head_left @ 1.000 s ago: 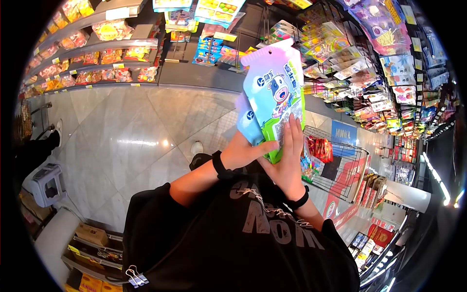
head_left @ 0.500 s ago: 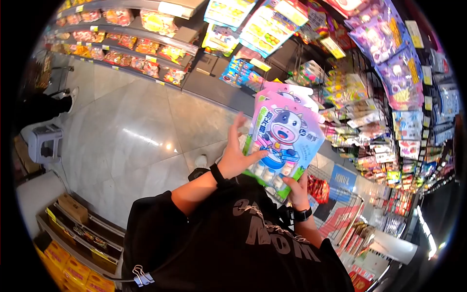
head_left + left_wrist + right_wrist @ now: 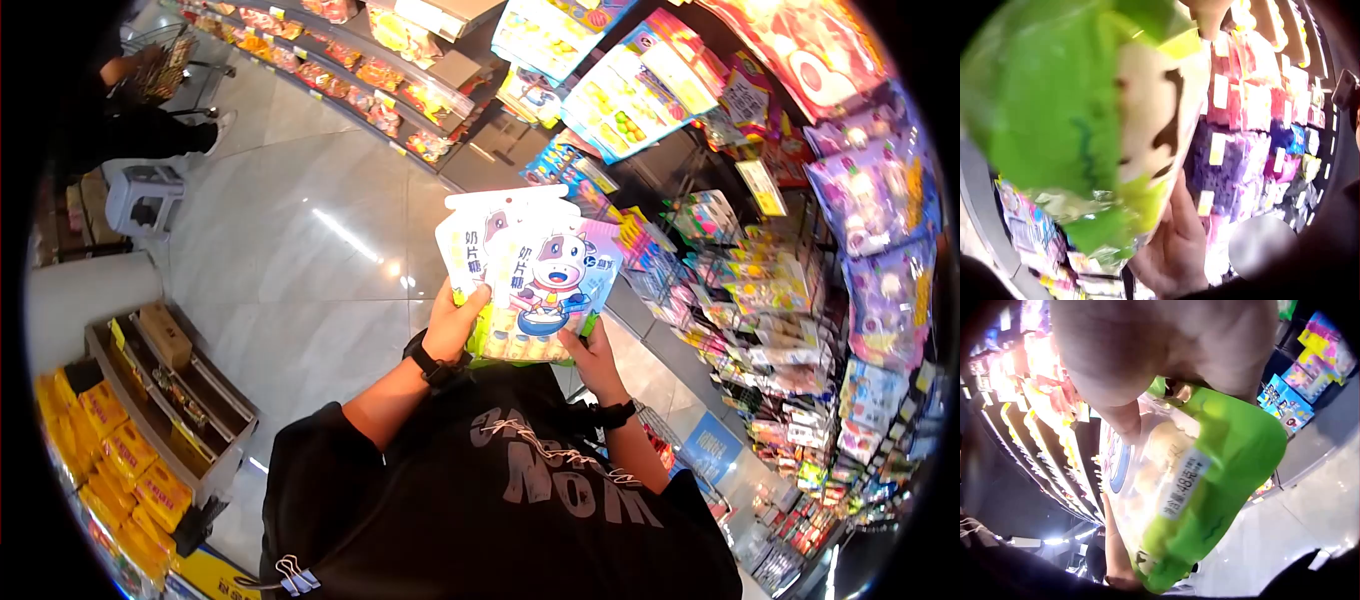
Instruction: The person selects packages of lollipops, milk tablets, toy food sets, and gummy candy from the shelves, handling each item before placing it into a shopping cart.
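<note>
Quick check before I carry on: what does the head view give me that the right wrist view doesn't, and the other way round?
Only the head view shows the printed cow faces, the gray stool and the brown box at lower left.

Only the right wrist view shows a readable white label marked 48, near the green lower edge of a bag.

Both show the right hand holding a bag and the store's shiny floor.

Glossy grey floor tiles point(image 3: 290, 270) stretch beside stocked shelves point(image 3: 505, 150).
</note>
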Tool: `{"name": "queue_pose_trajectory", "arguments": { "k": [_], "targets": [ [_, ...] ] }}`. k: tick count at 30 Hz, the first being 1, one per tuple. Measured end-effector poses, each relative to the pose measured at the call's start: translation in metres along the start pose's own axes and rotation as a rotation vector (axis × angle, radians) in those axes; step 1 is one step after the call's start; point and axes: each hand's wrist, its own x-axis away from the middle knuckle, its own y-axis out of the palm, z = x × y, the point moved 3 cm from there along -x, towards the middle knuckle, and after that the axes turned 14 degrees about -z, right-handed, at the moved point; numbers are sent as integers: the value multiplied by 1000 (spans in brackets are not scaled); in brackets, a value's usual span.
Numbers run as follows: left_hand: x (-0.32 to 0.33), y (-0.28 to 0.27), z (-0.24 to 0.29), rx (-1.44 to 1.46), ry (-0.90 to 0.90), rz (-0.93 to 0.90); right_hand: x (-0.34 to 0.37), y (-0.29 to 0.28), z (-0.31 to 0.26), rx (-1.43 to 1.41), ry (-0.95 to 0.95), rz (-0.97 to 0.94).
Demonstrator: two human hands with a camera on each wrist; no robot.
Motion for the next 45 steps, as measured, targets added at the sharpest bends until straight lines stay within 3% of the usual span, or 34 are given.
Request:
{"name": "queue_pose_trajectory", "arguments": {
  "k": [5,7,9,11,14,15,17,21,23,26,28,31,32,35,39,41,45],
  "targets": [
    [5,-27,3,-215,-51,194,-52,-26,15,-148,30,-209],
    [9,-52,3,-259,-67,306,-72,-43,39,-110,83,-209],
    [9,-78,8,-262,40,417,-96,-63,72,-50,136,-212],
    [12,-118,15,-386,60,450,-120,-78,100,-37,175,-107],
    [1,-154,29,-469,85,374,-158,-97,131,-23,262,26],
    [-9,-156,39,-623,69,277,-173,-101,139,-15,297,68],
    [-33,-155,59,-908,44,68,-204,-106,147,20,217,159],
    [-88,-178,43,-1207,-17,-281,-259,-92,121,-131,74,254],
    [-119,-181,36,-1250,-72,-439,-282,-89,121,-229,50,295],
    [-166,-188,24,-1227,-38,-577,-301,-96,117,-48,138,274],
    [-194,-193,22,-1216,11,-587,-313,-92,104,78,122,272],
    [-221,-204,22,-1205,42,-623,-317,-106,101,15,115,282],
    [-229,-206,23,-1203,60,-646,-319,-120,113,-162,25,232],
    [-247,-204,35,-1349,-15,-724,-321,-122,111,-132,41,241],
    [-262,-204,33,-1340,88,-780,-331,-101,99,-135,-108,239],
    [-269,-197,38,-1327,133,-774,-325,-113,106,-22,23,337],
    [-277,-194,33,-1294,146,-760,-339,-111,93,-29,-56,252]
  ]
}}
